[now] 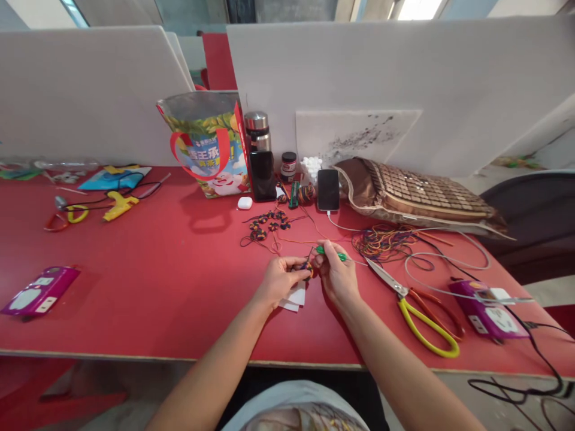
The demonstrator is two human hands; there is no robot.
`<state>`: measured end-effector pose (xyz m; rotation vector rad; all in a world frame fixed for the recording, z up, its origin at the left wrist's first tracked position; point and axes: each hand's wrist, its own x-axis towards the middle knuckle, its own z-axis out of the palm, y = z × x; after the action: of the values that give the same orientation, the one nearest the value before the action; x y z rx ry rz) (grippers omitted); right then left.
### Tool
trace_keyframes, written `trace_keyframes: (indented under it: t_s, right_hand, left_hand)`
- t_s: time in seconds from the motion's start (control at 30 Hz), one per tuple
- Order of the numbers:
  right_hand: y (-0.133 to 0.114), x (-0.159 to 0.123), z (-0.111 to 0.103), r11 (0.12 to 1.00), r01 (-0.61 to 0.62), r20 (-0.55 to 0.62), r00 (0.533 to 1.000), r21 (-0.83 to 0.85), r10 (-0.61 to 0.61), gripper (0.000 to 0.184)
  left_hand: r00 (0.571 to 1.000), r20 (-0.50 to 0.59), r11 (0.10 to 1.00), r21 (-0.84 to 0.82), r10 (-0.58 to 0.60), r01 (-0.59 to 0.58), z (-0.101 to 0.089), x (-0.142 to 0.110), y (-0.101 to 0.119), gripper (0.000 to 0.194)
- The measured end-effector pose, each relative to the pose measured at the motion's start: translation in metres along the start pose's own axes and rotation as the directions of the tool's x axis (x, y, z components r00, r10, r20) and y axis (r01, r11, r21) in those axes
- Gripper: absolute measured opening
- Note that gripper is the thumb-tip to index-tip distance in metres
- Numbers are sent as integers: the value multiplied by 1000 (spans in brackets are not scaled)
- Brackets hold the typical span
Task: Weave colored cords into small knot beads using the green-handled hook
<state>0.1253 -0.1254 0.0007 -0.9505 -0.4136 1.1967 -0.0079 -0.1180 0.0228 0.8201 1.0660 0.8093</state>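
My left hand (pixel 281 278) pinches a small crocheted piece (pixel 308 270) of dark and orange yarn. Close beside it, my right hand (pixel 338 276) is closed around a green-handled crochet hook (pixel 342 257), whose thin metal end points right. A dark strand rises from the piece toward my right fingers. Folded white paper (pixel 294 297) lies under my left hand. Beyond my hands, a chain of small crocheted rounds (pixel 269 224) in the same colours rests on the red table (pixel 188 287). An orange strand runs from there toward my right hand.
To the right are a tangle of yarn (pixel 386 242), large scissors (pixel 406 293) and a purple power strip (pixel 489 311) with cables. At the back stand a shopping bag (pixel 211 149), a steel flask (pixel 257 129), two phones (pixel 328 190) and a brown woven cushion (pixel 422 194). A yellow glue gun (pixel 120 205) lies left.
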Motion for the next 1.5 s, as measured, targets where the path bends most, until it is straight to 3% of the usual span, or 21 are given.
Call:
trace_keyframes:
  t_s: [0.2, 0.5, 0.67, 0.9, 1.07, 1.2, 1.37, 1.5]
  right_hand:
    - [-10, 14, -7, 998, -47, -49, 998, 32, 48, 43]
    - [-19, 12, -17, 964, -265, 72, 961, -28, 266, 33]
    - [-23, 13, -25, 964, -267, 83, 960, -20, 267, 30]
    - [-22, 16, -31, 996, -74, -18, 997, 51, 75, 33]
    - [-25, 28, -39, 980, -181, -2, 983, 88, 182, 20]
    - [-27, 21, -38, 959, -281, 45, 959, 40, 279, 14]
    - [-19, -5, -18, 951, -290, 108, 948, -106, 301, 27]
    - [-10, -4, 3, 951, -245, 184, 942, -191, 280, 35]
  left_hand:
    - [1000, -8, 996, 90, 16, -16, -4, -3, -1, 28]
    - [966, -127, 944, 275, 224, -182, -18, 10, -5, 28]
    - [953, -144, 925, 316, 266, -210, -18, 13, -8, 17]
    - [967, -145, 961, 215, 210, -176, -20, 15, -12, 23]
    - [973, -148, 984, 70, 175, -167, -23, 15, -7, 31]
    - [974, -143, 985, -2, 173, -175, -24, 13, -4, 34]
    - [978, -129, 984, -37, 166, -172, -21, 11, -4, 36]
    - [981, -108, 984, -59, 161, -168, -19, 7, 0, 36]
